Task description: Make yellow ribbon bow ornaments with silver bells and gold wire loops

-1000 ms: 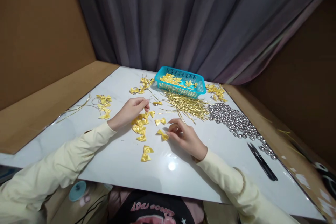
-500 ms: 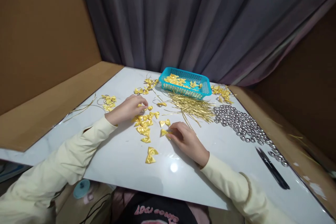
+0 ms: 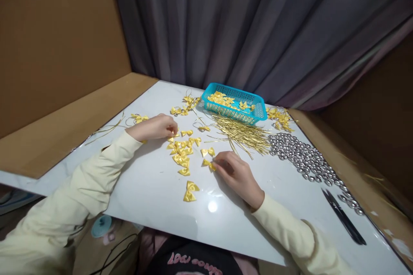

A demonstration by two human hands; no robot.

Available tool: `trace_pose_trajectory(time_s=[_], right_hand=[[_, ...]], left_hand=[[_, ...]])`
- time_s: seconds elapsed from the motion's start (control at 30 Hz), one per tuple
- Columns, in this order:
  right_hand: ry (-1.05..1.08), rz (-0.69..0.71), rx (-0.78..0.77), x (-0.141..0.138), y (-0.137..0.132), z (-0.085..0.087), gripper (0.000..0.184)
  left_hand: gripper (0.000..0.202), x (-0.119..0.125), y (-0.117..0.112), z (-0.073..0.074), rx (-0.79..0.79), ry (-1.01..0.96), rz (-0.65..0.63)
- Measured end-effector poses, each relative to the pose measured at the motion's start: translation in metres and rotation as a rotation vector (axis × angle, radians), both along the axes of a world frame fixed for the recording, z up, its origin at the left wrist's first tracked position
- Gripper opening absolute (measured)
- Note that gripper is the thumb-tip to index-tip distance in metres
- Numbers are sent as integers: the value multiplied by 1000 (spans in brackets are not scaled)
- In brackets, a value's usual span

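Shifting leftward from yellow bow (image 3: 186,133): left hand (image 3: 159,126)

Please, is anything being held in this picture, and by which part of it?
The right grip appears to pinch a small yellow satin bow by its right end, though the contact is partly hidden. Whether the left grip holds anything cannot be told.

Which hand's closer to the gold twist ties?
Right. The right hand is just on the near side of the gold twist ties; the left hand is farther off, to their left, with a yellow bow in between.
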State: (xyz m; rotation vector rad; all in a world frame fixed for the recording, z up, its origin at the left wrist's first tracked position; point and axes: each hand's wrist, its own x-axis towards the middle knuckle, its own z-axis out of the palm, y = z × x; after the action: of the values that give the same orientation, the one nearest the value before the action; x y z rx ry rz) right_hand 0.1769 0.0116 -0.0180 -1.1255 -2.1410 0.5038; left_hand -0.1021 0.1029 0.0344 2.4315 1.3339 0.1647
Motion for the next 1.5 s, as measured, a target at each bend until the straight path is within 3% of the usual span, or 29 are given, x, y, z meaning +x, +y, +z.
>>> trace_pose_trajectory(time_s=[0.17,0.33,0.43,0.67,0.83,1.0,1.07,1.3,1.5], right_hand=[[10,9,9,2,0,2,7],[20,15,15,3,1,2,7],[17,15,16,4,1,1,7],[-2,12,11,5,1,0,5],[-44,11,-11,4,1,0,5],[-58,23,-20,4,0,1,5],[-60,26,-22,4,0,1,5],[-53,29,-34,5,2,-1,6],[-6,-5,-59,2,0,2,8]], left_hand=[[24,3,0,4,51,-31,26],[25,-13,6,11,74,-24,195],[17,-14,6,6,-25,19,289],[28,4,-6,-4,-89,48,376],[32,8,-15,8,-117,57,311],[17,23,-28,16,-248,1,3],[20,29,-32,13,-246,-17,-83],[20,31,-27,-6,-178,-78,-92],[18,39,-25,-8,-162,-252,-100]])
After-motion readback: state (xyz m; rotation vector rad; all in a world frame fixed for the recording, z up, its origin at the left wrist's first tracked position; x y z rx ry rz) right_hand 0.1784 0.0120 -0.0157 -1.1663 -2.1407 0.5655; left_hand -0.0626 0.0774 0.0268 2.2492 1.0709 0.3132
